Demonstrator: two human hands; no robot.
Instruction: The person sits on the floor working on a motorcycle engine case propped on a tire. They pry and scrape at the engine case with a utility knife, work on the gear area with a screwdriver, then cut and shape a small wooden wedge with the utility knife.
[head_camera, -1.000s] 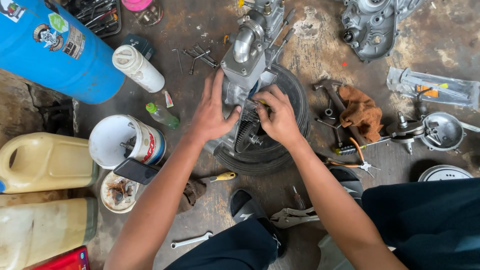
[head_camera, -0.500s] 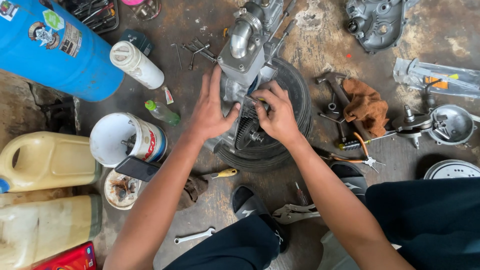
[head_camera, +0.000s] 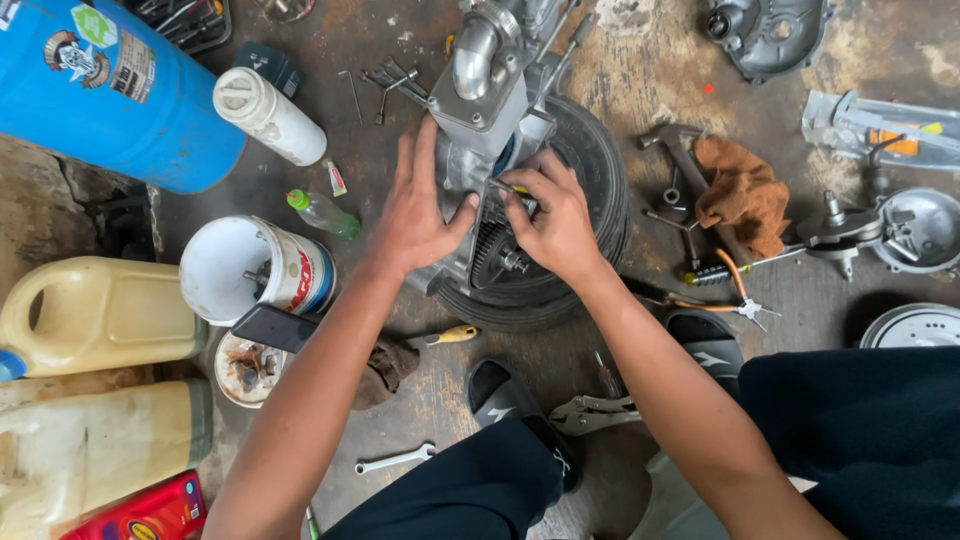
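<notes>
At nine o'clock on the stained concrete floor (head_camera: 330, 45) lie two yellowish plastic jerrycans (head_camera: 95, 315), with a red oil can (head_camera: 140, 512) at seven o'clock and a blue drum (head_camera: 110, 85) at ten o'clock. Right of the drum: a white cylindrical bottle (head_camera: 268, 115) on its side; below it a small green-capped bottle (head_camera: 322, 213), a white tub (head_camera: 255, 270), a dark phone (head_camera: 275, 327) resting across a small dish of rusty parts (head_camera: 243, 370). Left hand (head_camera: 418, 205): spread flat, palm down, fingers toward twelve o'clock, pressed against the left flank of the grey engine casing (head_camera: 480, 100); it grips nothing. Casing: at centre, extending toward twelve o'clock, resting on a black tyre (head_camera: 590, 190); a toothed gear (head_camera: 490, 255) shows at its lower end between the two hands. Right hand (head_camera: 555, 220): fingers curled, tips pinching a small dark part at the casing's edge just above the gear; what the part is cannot be told. At six o'clock: a yellow-handled screwdriver (head_camera: 450, 335), a spanner (head_camera: 395, 460), locking pliers (head_camera: 595, 410) and black sandals (head_camera: 505, 395). At three o'clock: a hammer (head_camera: 675, 145), a brown rag (head_camera: 742, 195), a round metal cover (head_camera: 918, 230). At one o'clock: a second engine cover (head_camera: 765, 35)
</notes>
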